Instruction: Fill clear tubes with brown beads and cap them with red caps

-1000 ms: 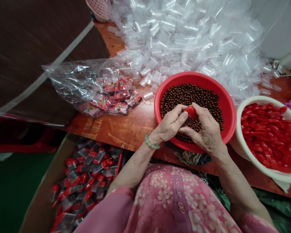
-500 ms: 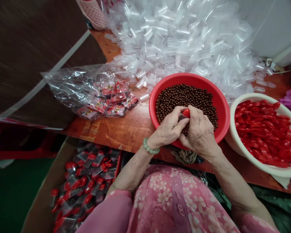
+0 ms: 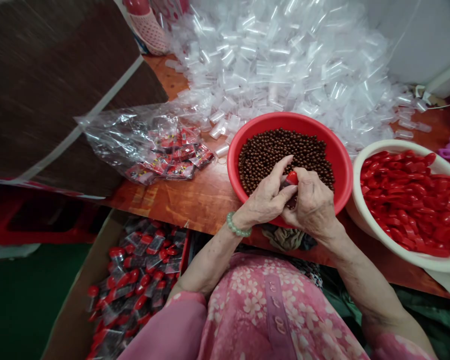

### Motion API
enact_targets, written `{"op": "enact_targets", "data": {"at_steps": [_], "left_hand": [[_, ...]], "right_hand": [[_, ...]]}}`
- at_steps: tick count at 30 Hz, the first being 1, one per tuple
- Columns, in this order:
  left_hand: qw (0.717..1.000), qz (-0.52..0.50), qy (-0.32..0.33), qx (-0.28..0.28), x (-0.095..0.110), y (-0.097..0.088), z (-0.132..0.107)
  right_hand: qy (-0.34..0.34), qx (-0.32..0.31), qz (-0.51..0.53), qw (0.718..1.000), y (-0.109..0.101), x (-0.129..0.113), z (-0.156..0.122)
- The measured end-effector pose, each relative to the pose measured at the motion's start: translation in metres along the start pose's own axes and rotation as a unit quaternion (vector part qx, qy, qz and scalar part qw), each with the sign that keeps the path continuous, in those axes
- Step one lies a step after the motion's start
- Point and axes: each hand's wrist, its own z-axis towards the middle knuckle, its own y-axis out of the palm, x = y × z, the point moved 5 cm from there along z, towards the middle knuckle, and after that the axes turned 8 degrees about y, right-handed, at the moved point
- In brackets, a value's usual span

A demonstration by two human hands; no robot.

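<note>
right now your left hand [image 3: 267, 197] and right hand [image 3: 312, 204] meet, both pinched on a red cap [image 3: 291, 177] over the red basin [image 3: 343, 165] of brown beads [image 3: 270, 150].

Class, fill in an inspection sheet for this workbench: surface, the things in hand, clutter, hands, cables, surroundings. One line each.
Surface: wooden table, reddish, glossy.
Things in hand: red cap pinched between both hands, above the red basin of brown beads.
Clutter: white bowl of red caps; heap of clear tubes; plastic bag with red packets.
Hands: left hand and right hand both closed on the cap; bead bracelet on the left wrist.
Cables: nothing seen.
Surroundings: cardboard box of capped tubes below the table.
</note>
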Motion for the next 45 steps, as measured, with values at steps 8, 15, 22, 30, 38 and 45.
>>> {"op": "enact_targets", "data": {"at_steps": [8,15,22,30,38,45], "left_hand": [[0.998,-0.037,-0.002,0.046,-0.011,-0.002,0.000],[0.980,-0.172,-0.066,0.076,-0.021,-0.002,0.000],[0.964,-0.247,-0.071,0.073,-0.020,0.002,0.001],[0.971,-0.174,-0.142,0.082,-0.033,0.002,0.005],[0.950,-0.205,-0.181,0.152,-0.033,-0.003,0.012],[0.952,-0.223,-0.148,0.148,-0.035,-0.004,0.016]], "right_hand": [[0.043,-0.102,0.048,0.993,0.009,0.003,-0.006],[0.115,-0.189,0.340,0.914,0.004,0.018,0.001],[0.297,-0.110,0.478,0.820,0.015,0.041,0.003],[0.300,-0.057,0.457,0.835,0.029,0.040,-0.003],[0.084,-0.063,0.238,0.966,0.028,0.011,-0.008],[0.101,-0.101,0.123,0.982,0.035,0.008,-0.011]]}}
